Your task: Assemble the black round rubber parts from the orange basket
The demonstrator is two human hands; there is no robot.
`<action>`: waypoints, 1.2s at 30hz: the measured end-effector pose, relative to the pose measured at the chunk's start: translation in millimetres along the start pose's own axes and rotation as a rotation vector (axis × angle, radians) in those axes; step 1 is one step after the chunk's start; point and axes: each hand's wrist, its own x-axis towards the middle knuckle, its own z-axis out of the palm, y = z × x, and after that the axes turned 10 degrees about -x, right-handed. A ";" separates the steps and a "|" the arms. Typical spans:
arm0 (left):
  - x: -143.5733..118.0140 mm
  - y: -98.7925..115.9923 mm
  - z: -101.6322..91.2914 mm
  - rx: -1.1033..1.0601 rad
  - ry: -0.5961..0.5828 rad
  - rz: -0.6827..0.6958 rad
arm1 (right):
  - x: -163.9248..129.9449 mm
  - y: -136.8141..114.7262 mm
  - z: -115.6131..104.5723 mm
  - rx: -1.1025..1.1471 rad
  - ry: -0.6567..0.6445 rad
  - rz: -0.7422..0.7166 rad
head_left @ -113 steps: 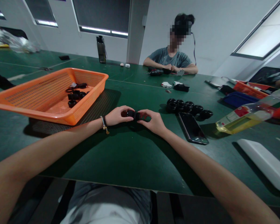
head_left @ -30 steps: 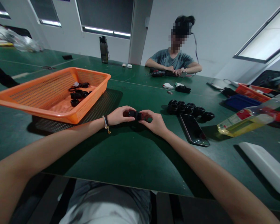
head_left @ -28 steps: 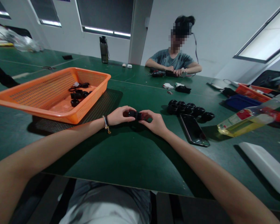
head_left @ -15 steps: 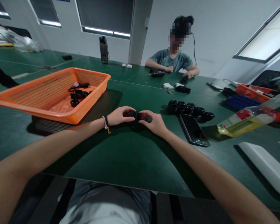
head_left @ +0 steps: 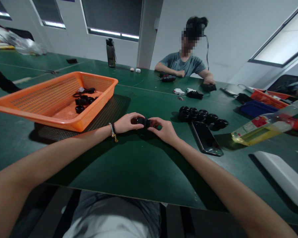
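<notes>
Just above the green table, my left hand (head_left: 128, 123) pinches a glossy black round part (head_left: 140, 121) between thumb and fingers. From the other side, my right hand (head_left: 163, 129) grips the darker right end of the same black piece; whether it is one part or two joined cannot be made out. Right of my hands, several similar black round parts (head_left: 192, 114) stand in a tight cluster. More black parts (head_left: 79, 109) lie in the orange basket (head_left: 99, 114) to the left.
A phone (head_left: 206, 138), a bottle of yellow liquid (head_left: 258, 129) and a white slab (head_left: 283, 177) lie on the right. Across the green table (head_left: 139, 168) sits a co-worker (head_left: 186, 62) near a power drill (head_left: 167, 78). A dark water bottle (head_left: 110, 54) stands at the back.
My hands and the black part stay in place. The co-worker's hand has moved to the right, along with a dark object under it.
</notes>
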 end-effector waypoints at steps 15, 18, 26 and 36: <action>-0.1 0.3 -0.4 -0.015 -0.005 -0.002 | -1.2 2.6 -0.2 -0.070 0.053 -0.053; -0.2 0.3 -0.5 -0.013 -0.011 -0.001 | -1.0 2.5 0.5 -0.038 0.052 -0.032; 0.0 1.4 -0.8 -0.005 -0.018 -0.005 | -1.7 2.9 1.4 0.012 0.050 -0.035; 0.0 1.1 0.3 -0.004 -0.020 0.004 | -0.8 2.6 1.2 0.017 0.036 -0.040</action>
